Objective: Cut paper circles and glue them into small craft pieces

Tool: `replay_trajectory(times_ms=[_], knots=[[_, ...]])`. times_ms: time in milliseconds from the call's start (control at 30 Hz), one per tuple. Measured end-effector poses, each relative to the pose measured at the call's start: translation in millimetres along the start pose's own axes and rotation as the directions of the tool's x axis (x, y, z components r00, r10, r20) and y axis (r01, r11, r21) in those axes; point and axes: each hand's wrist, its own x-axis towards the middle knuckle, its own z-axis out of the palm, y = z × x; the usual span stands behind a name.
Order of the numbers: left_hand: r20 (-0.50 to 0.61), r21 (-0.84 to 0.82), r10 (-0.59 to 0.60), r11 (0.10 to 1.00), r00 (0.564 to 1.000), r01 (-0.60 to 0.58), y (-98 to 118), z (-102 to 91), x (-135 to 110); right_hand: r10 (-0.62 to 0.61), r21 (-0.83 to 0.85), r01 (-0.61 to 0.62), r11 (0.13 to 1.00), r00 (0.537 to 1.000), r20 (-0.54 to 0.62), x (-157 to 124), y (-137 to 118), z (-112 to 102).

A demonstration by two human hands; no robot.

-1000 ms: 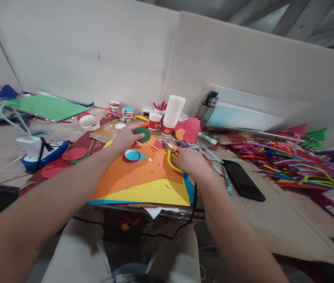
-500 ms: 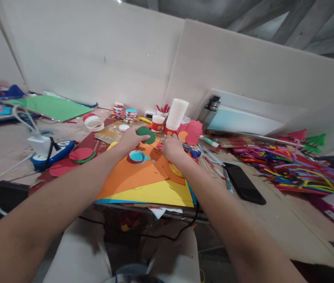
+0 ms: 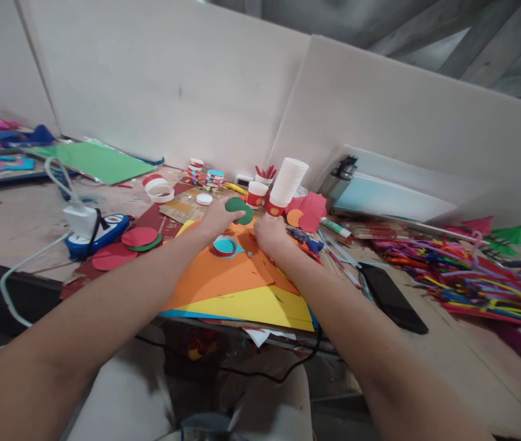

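Dark green paper circles (image 3: 240,209) are pinched in my left hand (image 3: 217,218), its thumb lying across their front. To the right, my right hand (image 3: 270,234) is closed low over the orange paper (image 3: 217,278); what its fingers hold, if anything, is hidden. Between and below the hands, a round tape-like ring with a light blue middle (image 3: 224,245) rests on the orange paper. Yellow paper (image 3: 260,311) shows from under the orange sheet.
Red paper circles (image 3: 114,256) and a blue power strip (image 3: 86,245) lie left. Behind the hands stand a tall stack of paper cups (image 3: 290,180) and a red-and-white cup (image 3: 257,195). A black phone (image 3: 391,297) and piled pipe cleaners (image 3: 476,269) are at right.
The whole view has shifted, so the scene sits further right and slightly lower. My right fingers have closed in more; the reddish bit seen by them before is now hidden. My left hand keeps the green circles.
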Motion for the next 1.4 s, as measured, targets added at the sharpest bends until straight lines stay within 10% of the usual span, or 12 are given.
replay_trajectory(times_ms=[200,300,433,533,600,1200,1400], knots=[[-0.065,0.032,0.057,0.998,0.996,-0.055,-1.7,-1.2,2.7,0.137,0.08,-0.123,0.989,0.969,-0.204,-11.0,9.9,-12.0],[-0.06,-0.062,0.056,0.996,0.997,-0.06,-0.1,0.9,0.7,0.353,0.402,-0.227,0.887,0.894,-0.274,-15.3,23.9,-13.8],[0.039,-0.258,0.032,0.966,0.999,-0.021,0.0,4.7,-1.3,0.441,0.911,-0.061,0.408,0.887,-0.138,-24.5,38.0,-6.4],[0.09,-0.272,0.025,0.962,0.996,0.001,-0.2,6.5,-1.7,0.418,0.997,0.071,0.007,0.906,-0.067,-36.0,42.3,-2.8],[0.076,-0.255,0.008,0.967,0.997,0.012,1.3,7.3,-2.6,0.42,0.983,0.14,-0.115,0.904,-0.079,-42.5,43.7,-3.5],[0.333,-0.487,0.047,0.864,0.942,0.129,11.8,21.9,-15.5,0.213,0.886,0.018,-0.463,0.973,0.092,-44.7,36.3,2.4],[0.302,-0.274,-0.03,0.955,0.953,0.116,10.1,17.8,-13.7,0.212,0.821,0.001,-0.57,0.966,0.146,-40.1,42.3,5.2]])
